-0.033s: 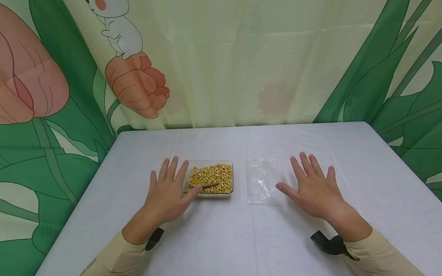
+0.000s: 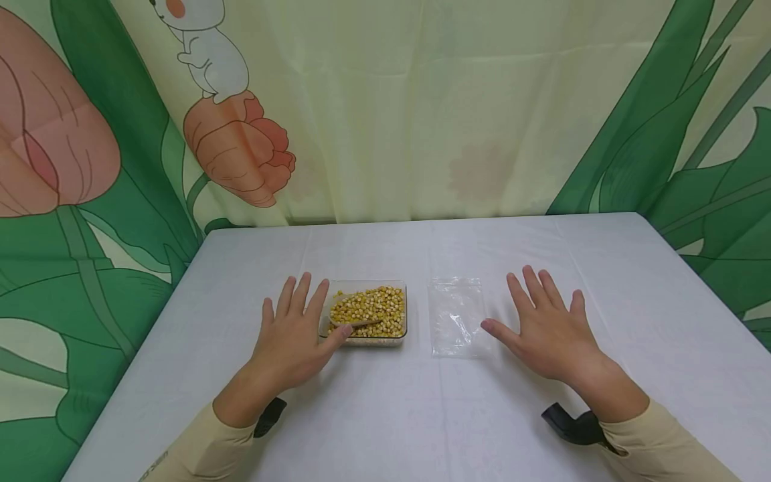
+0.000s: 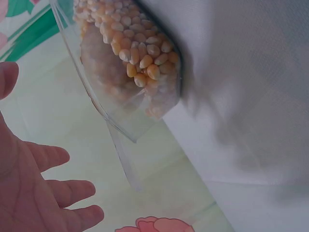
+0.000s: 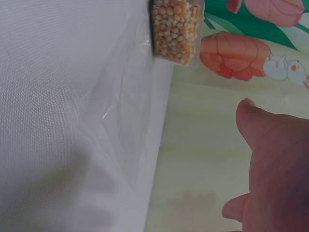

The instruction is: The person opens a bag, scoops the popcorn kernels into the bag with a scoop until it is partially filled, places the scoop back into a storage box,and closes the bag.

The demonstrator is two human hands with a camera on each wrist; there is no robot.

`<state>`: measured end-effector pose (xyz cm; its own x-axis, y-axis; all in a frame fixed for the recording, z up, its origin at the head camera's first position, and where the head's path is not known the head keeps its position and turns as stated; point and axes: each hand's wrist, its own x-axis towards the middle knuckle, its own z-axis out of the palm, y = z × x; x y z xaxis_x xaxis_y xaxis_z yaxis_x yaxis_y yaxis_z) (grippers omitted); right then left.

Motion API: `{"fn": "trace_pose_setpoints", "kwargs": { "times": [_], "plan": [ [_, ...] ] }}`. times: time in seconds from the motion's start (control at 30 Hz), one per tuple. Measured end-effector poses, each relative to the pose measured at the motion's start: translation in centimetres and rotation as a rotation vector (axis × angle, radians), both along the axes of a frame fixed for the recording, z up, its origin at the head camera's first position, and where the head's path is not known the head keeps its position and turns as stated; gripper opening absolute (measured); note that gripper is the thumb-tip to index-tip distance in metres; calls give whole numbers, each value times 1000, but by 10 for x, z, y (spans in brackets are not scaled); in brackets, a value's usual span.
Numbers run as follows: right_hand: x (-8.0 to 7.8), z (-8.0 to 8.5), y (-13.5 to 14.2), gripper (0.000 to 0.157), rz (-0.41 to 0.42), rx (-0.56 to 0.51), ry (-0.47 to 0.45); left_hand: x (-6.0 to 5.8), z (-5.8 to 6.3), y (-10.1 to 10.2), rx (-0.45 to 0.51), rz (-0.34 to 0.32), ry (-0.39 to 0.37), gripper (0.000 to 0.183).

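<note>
Head view: my left hand [image 2: 294,348] and right hand [image 2: 553,338] were held wide, fingers straight and spread, gripping nothing. The clear container [image 2: 376,342] of corn kernels [image 2: 373,304] stood on the bench [image 2: 385,415] just beside my left hand; the plastic bag [image 2: 456,318] lay flat just beside my right hand, presumably placed to keep each item within easy reach.

On my feed, the bare left hand [image 2: 293,348] partly hides the near side of the clear rectangular container [image 2: 375,341].
</note>
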<state>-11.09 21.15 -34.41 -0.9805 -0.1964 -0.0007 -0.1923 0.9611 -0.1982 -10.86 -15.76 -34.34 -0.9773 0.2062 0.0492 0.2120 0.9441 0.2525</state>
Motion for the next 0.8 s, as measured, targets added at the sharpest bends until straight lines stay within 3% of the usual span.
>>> {"fn": "trace_pose_setpoints", "kwargs": {
  "times": [0.27,0.5,0.8],
  "plan": [
    [-2,-2,0,97,5,-26,17,-1,-2,0,20,-13,15,84],
    [-13,-1,-4,78,42,-191,169,-6,-3,5,180,-106,137,83],
    [-29,-2,-19,72,14,-321,50,-11,2,20,353,-173,97,80]
  ]
}}
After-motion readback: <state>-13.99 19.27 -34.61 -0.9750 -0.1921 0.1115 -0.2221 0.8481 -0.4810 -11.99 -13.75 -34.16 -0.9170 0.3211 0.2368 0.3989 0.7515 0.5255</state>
